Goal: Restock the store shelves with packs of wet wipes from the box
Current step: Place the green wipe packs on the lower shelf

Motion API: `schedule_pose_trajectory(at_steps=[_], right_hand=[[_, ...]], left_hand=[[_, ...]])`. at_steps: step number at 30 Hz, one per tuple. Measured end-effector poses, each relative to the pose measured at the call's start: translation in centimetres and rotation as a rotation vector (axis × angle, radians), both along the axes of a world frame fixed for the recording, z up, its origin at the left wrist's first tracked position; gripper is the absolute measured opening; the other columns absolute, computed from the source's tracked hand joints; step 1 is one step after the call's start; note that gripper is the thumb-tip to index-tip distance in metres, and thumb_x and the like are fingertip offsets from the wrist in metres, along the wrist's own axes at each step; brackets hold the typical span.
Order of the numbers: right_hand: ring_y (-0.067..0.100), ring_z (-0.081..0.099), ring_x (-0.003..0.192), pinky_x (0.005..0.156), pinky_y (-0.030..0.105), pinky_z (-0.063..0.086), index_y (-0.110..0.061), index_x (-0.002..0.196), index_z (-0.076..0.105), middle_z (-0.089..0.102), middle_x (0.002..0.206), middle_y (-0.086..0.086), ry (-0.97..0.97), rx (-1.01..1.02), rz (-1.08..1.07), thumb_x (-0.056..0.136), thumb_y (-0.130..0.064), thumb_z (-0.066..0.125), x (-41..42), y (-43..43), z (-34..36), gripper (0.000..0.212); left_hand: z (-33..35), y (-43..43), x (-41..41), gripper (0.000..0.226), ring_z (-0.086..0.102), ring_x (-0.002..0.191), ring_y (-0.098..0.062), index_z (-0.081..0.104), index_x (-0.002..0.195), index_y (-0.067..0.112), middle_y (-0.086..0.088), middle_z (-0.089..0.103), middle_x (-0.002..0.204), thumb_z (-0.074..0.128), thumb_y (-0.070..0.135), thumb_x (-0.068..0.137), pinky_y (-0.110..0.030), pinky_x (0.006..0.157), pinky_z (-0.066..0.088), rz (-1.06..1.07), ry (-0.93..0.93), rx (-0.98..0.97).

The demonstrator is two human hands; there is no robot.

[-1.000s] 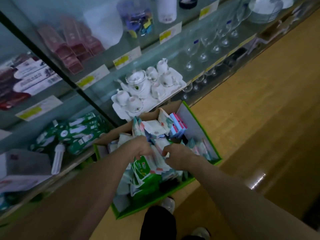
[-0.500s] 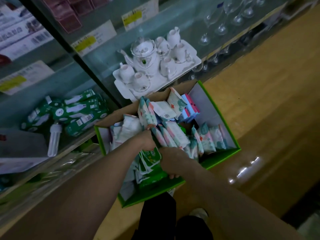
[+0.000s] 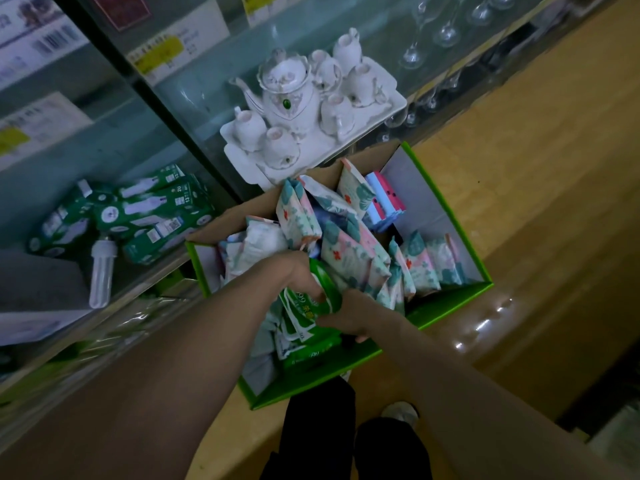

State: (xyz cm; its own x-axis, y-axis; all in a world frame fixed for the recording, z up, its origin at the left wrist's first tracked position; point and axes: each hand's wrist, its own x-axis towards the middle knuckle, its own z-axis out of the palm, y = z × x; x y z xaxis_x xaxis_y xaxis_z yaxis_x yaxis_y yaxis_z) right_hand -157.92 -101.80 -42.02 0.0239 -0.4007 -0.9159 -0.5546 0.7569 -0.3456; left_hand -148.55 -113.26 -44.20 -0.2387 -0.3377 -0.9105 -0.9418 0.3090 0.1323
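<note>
Fingers of the left hand (image 3: 298, 273) curl over the top of a green pack of wet wipes (image 3: 323, 289), and the right hand (image 3: 353, 315), at its 4 o'clock, grips the same pack from beneath. A second ago both hands were among paler packs; the right has since dropped lower, and the green pack now bows upward between them. It sits at the near end of the green box (image 3: 450, 298), with floral packs (image 3: 349, 252) standing at 1 o'clock. At 12 o'clock a white tea set (image 3: 294, 102) stands on the glass shelf (image 3: 194, 98). Boxed bulbs (image 3: 156, 209) lie at 9 o'clock.
</note>
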Motion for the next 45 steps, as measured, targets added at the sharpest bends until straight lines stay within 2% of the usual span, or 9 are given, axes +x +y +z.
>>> schedule_pose_trajectory(at_steps=[3, 10, 15, 22, 24, 27, 30, 35, 45], right_hand=[[0.023, 0.051, 0.087, 0.073, 0.032, 0.043, -0.004, 0.112, 0.048, 0.050, 0.085, 0.007, 0.044, -0.051, -0.086, 0.085, -0.037, 0.070, 0.5, -0.3, -0.8, 0.048], [0.022, 0.062, 0.089, 0.077, 0.036, 0.056, -0.007, 0.116, 0.054, 0.061, 0.097, 0.006, 0.020, -0.084, -0.313, 0.080, -0.032, 0.074, -1.1, 0.5, -0.1, 0.049], [0.014, 0.057, 0.075, 0.068, 0.031, 0.055, -0.006, 0.133, 0.045, 0.050, 0.089, -0.001, -0.025, -0.113, -0.513, 0.087, -0.029, 0.069, -4.4, 1.1, 3.8, 0.056], [0.025, 0.060, 0.101, 0.086, 0.037, 0.054, -0.007, 0.142, 0.039, 0.055, 0.122, 0.008, 0.086, -0.299, -0.700, 0.086, -0.036, 0.069, -9.8, 4.2, 9.3, 0.071], [0.026, 0.062, 0.101, 0.088, 0.040, 0.054, -0.007, 0.140, 0.042, 0.060, 0.116, 0.009, 0.085, -0.353, -0.774, 0.086, -0.035, 0.070, -11.1, 6.1, 10.8, 0.066], [0.021, 0.066, 0.088, 0.078, 0.039, 0.059, -0.007, 0.135, 0.045, 0.063, 0.099, 0.005, 0.058, -0.409, -0.906, 0.087, -0.033, 0.069, -13.1, 9.9, 13.4, 0.060], [0.016, 0.066, 0.079, 0.062, 0.026, 0.058, -0.006, 0.135, 0.045, 0.064, 0.102, 0.008, 0.070, -0.492, -1.033, 0.087, -0.029, 0.069, -14.5, 14.4, 16.2, 0.058], [0.022, 0.068, 0.088, 0.074, 0.035, 0.058, -0.004, 0.133, 0.046, 0.066, 0.104, 0.011, 0.141, -0.642, -1.223, 0.088, -0.025, 0.068, -15.1, 23.5, 21.4, 0.054], [0.021, 0.069, 0.083, 0.060, 0.029, 0.056, -0.005, 0.131, 0.050, 0.068, 0.103, 0.012, 0.418, -0.836, -1.449, 0.087, -0.025, 0.069, -13.1, 44.2, 31.7, 0.052]], left_hand=[[-0.3, -0.4, 0.1, 0.103, 0.046, 0.127, -0.026, 0.026, 0.150, 0.012, -0.007, 0.036, 0.149, 0.081, 0.046, 0.069, -0.039, 0.102, 0.045, -0.004, 0.024, 0.018], [0.9, -1.1, 0.2, 0.101, 0.038, 0.133, -0.025, 0.012, 0.154, 0.022, -0.002, 0.016, 0.159, 0.075, 0.046, 0.078, -0.038, 0.097, 0.047, 0.154, 0.096, 0.145], [3.3, -0.9, -2.0, 0.089, 0.049, 0.108, -0.020, 0.028, 0.148, 0.017, -0.005, 0.041, 0.140, 0.067, 0.058, 0.079, -0.028, 0.077, 0.045, 0.249, 0.126, 0.156], [9.4, 0.4, -8.8, 0.077, 0.053, 0.120, -0.023, 0.045, 0.138, 0.021, -0.001, 0.057, 0.132, 0.066, 0.064, 0.077, -0.038, 0.090, 0.048, 0.217, 0.209, 0.168], [11.8, 1.7, -11.4, 0.071, 0.054, 0.119, -0.024, 0.051, 0.133, 0.022, -0.001, 0.060, 0.128, 0.064, 0.064, 0.078, -0.039, 0.093, 0.045, 0.140, 0.243, 0.156], [15.9, 4.9, -14.9, 0.046, 0.061, 0.105, -0.018, 0.060, 0.116, 0.020, 0.000, 0.067, 0.113, 0.058, 0.056, 0.087, -0.036, 0.093, 0.044, 0.049, 0.309, 0.160], [19.4, 8.9, -17.3, 0.037, 0.058, 0.111, -0.024, 0.058, 0.102, 0.024, 0.000, 0.065, 0.117, 0.060, 0.057, 0.086, -0.051, 0.099, 0.041, 0.011, 0.352, 0.133], [24.9, 17.0, -20.3, 0.043, 0.063, 0.107, -0.027, 0.054, 0.112, 0.021, -0.005, 0.064, 0.116, 0.068, 0.049, 0.083, -0.047, 0.077, 0.057, -0.029, 0.534, 0.158], [36.3, 37.6, -22.7, 0.019, 0.064, 0.090, -0.020, 0.053, 0.093, 0.021, -0.001, 0.066, 0.095, 0.059, 0.038, 0.093, -0.043, 0.095, 0.051, -0.396, 0.785, 0.202]])
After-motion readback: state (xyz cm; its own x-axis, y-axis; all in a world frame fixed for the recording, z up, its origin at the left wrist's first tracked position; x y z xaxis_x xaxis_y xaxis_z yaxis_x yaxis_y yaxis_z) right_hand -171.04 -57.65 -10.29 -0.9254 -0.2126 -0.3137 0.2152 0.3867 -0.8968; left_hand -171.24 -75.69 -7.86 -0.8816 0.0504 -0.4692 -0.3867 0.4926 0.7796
